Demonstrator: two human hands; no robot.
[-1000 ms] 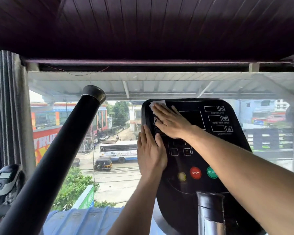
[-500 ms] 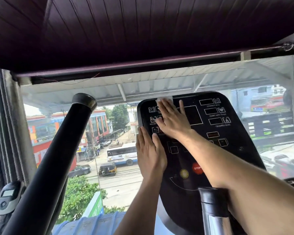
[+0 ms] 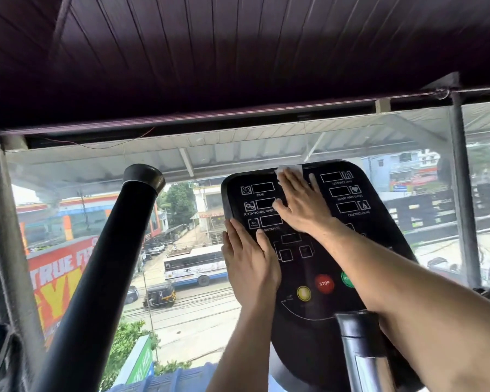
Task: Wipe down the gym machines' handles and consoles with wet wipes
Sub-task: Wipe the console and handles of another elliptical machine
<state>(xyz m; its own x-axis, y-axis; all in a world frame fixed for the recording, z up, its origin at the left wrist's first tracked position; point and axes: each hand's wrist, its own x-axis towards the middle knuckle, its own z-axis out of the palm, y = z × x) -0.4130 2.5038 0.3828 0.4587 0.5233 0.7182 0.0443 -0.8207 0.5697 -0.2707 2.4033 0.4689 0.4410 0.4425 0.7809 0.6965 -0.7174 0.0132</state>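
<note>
Fingers [image 3: 290, 183] of the right hand [image 3: 301, 203] lie straight and together, pressing a white wipe [image 3: 290, 168] flat against the top middle of the console [image 3: 309, 267]; only the wipe's upper edge shows past the fingertips, right at the console's top rim. The thumb points left toward the ROTATIONAL SPEED label. The left hand [image 3: 249, 258] lies flat too, fingers straight and pointing up, resting on the console's left edge with the thumb beside the RESISTANCE label; it grips nothing. The two hands are close, the left just below and left of the right, and both forearms reach up from the bottom of the view, the right one crossing the console's lower right. On the black console face, white-outlined windows stand in two columns, marked TIME on the left and HEART RATE and CALORIES on the right. Lower down sit a yellow button [image 3: 303, 293], a red STOP button [image 3: 324, 283] and a green button [image 3: 346, 279] half hidden by the right forearm. A black handle [image 3: 102, 278] slants up at left, ending in a capped tip. A metal post [image 3: 362, 355] rises at the bottom right, in front of the console. Behind is a window [image 3: 181, 250] looking onto a street with a bus [image 3: 195, 267] and a dark three-wheeler [image 3: 159, 295].
</note>
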